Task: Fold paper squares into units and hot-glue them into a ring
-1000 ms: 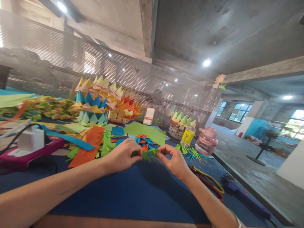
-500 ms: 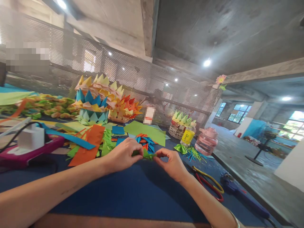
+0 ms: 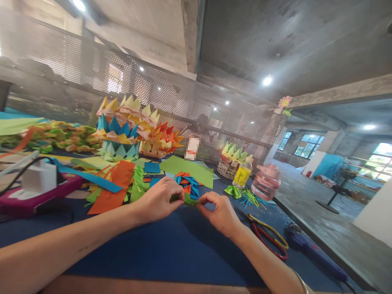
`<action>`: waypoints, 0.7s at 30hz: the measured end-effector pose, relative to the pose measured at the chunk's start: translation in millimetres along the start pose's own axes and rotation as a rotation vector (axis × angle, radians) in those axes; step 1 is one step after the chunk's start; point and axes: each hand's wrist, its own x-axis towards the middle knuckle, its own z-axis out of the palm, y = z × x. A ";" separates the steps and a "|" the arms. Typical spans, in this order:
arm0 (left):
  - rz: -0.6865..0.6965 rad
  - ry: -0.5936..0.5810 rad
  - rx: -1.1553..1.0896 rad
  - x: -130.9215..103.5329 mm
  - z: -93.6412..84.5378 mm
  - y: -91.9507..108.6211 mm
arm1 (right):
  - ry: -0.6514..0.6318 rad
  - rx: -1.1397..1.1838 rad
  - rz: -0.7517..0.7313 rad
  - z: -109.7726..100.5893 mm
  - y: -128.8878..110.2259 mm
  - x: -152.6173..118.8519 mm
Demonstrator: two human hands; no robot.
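A small folded green paper piece (image 3: 190, 200) is held between my two hands above the blue table (image 3: 159, 253). My left hand (image 3: 162, 198) pinches its left end, thumb against fingers. At its right end, the thumb and index finger of my right hand (image 3: 219, 210) are closed on it. Just behind the piece lies a blue and orange folded paper form (image 3: 186, 183), partly hidden by my left hand. Green paper strips (image 3: 137, 185) and an orange sheet (image 3: 113, 190) lie left of my left hand.
Scissors (image 3: 269, 237) and a purple glue gun (image 3: 317, 253) lie at the right. A pink bottle (image 3: 266, 181) and a yellow-labelled bottle (image 3: 243, 175) stand behind. Folded paper crowns (image 3: 119, 141) stand at the back left, near a magenta power strip (image 3: 69, 188).
My right hand has shifted very slightly to the left, towards my left hand. Both hands still hold the green piece.
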 end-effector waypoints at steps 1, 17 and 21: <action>0.000 0.001 -0.002 0.0 0.3 0.4 | -0.001 -0.001 -0.004 0.4 0.0 -0.3; 0.048 0.029 -0.030 1.0 -1.7 6.5 | 0.019 0.063 -0.030 4.1 3.4 -0.3; 0.058 0.039 -0.030 -0.6 -0.6 7.7 | 0.017 0.035 -0.080 4.8 3.2 0.2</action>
